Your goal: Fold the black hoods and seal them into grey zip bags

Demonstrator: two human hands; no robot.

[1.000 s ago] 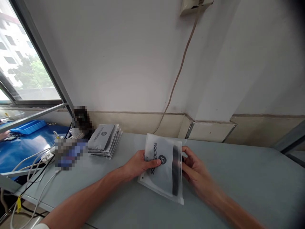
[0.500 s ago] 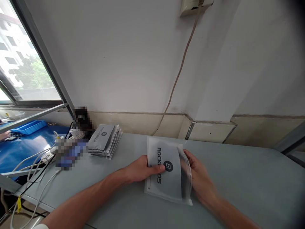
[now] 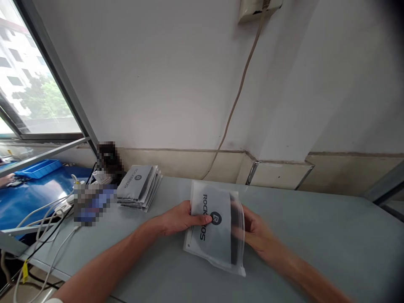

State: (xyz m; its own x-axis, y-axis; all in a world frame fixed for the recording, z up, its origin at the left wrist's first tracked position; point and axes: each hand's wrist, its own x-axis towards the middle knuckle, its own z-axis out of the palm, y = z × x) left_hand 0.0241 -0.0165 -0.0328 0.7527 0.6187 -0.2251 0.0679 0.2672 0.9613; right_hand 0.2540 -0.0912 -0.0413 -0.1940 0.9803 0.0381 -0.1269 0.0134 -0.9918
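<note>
A frosted plastic zip bag [image 3: 211,256] printed ROCKBROS lies tilted in front of me, with something dark grey showing inside near its right end. My left hand [image 3: 186,219] is closed on the bag's left side, thumb across the front over the lettering and fingers hidden underneath. At the zip end on the right is my right hand [image 3: 254,229]. Its finger and thumb tips are blurred and show through the clear plastic; whether they are inside the bag or behind it I cannot tell. A stack of similar bags [image 3: 137,187] sits farther back on the left.
The grey table [image 3: 315,244] runs back to a tiled wall base. White cables [image 3: 47,210], a power strip and pixelated items crowd its left end. Beyond a metal frame is a blue surface with a blue tray [image 3: 39,168] and part of another person's hand [image 3: 6,180].
The bag has shifted slightly left along with my left hand. My right hand's fingertips have moved from the bag's right edge farther in over the zip end.
</note>
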